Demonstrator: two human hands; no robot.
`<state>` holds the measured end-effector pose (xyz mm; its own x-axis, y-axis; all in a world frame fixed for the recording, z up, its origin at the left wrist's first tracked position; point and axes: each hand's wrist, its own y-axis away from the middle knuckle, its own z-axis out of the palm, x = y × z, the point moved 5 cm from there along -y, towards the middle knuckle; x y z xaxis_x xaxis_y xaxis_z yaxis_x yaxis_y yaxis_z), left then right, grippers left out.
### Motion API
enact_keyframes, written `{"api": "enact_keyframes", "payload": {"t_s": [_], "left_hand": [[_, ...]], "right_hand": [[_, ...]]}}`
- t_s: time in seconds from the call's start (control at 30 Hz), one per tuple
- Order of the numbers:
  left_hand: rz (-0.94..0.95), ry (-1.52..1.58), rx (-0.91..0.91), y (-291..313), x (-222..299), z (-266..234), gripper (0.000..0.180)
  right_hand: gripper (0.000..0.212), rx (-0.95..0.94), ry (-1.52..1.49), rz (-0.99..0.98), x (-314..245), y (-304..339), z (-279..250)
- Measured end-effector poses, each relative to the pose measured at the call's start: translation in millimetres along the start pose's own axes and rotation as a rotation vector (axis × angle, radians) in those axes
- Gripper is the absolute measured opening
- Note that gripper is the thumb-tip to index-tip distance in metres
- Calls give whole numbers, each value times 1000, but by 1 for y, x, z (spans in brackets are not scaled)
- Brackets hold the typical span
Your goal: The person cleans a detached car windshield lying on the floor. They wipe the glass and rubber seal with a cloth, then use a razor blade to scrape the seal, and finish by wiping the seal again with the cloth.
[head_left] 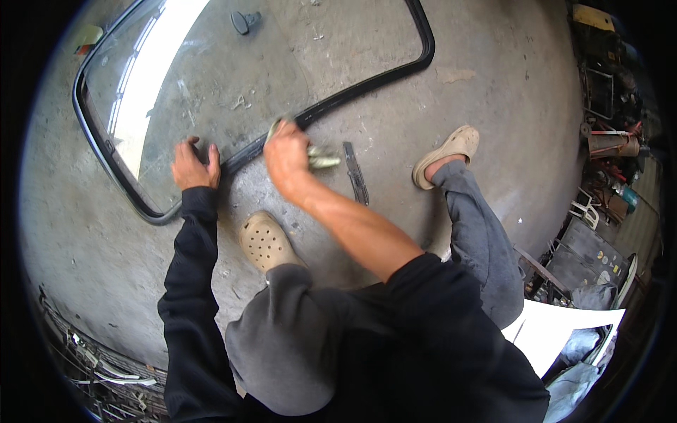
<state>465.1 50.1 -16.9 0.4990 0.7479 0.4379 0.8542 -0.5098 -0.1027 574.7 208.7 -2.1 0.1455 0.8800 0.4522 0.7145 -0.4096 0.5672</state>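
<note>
A windshield [204, 84] with a black rubber seal [360, 84] round its edge lies flat on the concrete floor. My left hand [195, 166] rests at the near edge of the glass, thumb apart from the fingers. Farther right along the same edge, my right hand [288, 156] is closed round a pale greenish rag [324, 158], pressed to the seal. That hand and the rag are slightly blurred. A dark utility knife [356, 174] lies on the floor to the right of the rag.
A small dark oval piece [242, 23] sits on the far part of the glass. My clog-shod feet stand either side of the knife. Clutter with a red metal tool [612, 144] and a white panel [553, 331] lines the right; metal scraps [106, 377] lie at lower left.
</note>
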Motion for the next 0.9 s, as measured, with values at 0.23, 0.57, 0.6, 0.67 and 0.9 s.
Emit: {"api": "enact_keyframes", "payload": {"t_s": [0.23,0.57,0.6,0.67,0.9], "left_hand": [[-48,15,3,0,7,3,35],[0,18,37,0,3,-2,32],[-9,15,28,-1,5,-3,32],[7,51,29,2,8,5,32],[4,40,33,-1,2,-3,31]], "right_hand": [[23,-111,-112,197,80,-15,30],[45,-66,14,123,67,-8,42],[41,-133,-47,167,98,-13,54],[41,45,-386,351,162,-17,81],[53,-17,-738,249,102,24,33]]}}
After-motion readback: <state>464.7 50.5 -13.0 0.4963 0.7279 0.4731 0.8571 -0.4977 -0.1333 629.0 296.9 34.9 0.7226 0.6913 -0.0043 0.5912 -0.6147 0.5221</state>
